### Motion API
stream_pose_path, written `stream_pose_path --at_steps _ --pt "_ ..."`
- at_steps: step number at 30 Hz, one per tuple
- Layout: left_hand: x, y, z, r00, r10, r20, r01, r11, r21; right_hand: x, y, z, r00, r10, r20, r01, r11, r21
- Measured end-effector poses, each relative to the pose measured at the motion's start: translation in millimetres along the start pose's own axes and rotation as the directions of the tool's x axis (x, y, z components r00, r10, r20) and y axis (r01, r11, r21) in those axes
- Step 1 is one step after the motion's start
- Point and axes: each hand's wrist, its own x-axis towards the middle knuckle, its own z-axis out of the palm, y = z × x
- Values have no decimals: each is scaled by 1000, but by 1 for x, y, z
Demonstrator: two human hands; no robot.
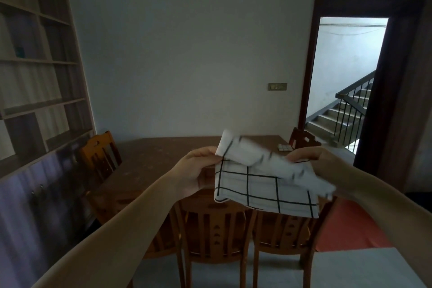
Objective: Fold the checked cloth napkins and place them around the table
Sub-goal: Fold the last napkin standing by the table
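Where chairs (211, 227) ring, brown table (163, 159), doorway (346, 82)

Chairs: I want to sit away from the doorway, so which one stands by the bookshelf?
The chair at the table's left side, beside the bookshelf; the others stand at the near edge and by the doorway.

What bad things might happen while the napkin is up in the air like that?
The napkin hangs in the air, pinched only at its top edge by the left hand and right hand. One pinch may slip, spoiling the fold. If dropped, it might land on the chair below, not the table.
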Motion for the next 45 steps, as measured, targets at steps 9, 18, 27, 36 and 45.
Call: stream_pose_path --at_steps 9,18,27,36,45 --pt "1 -3 15 981 -184 -68 183 983 -18 16 -18 7 971 -208 -122 183 965 -190" --pt "-5 2 18 990 -142 -15 140 950 278 12 -17 0 963 -203 -177 165 965 -204" --pt "-8 16 28 993 88 81 -119 661 741 -3 -31 8 985 -149 82 169 826 -538" --pt "-11 27 32 968 215 130 -237 608 758 14 -34 47 885 -465 2 380 720 -581" --pt "-17 33 21 955 254 151 -276 585 762 11 -28 78 636 -770 -54 425 408 -808"
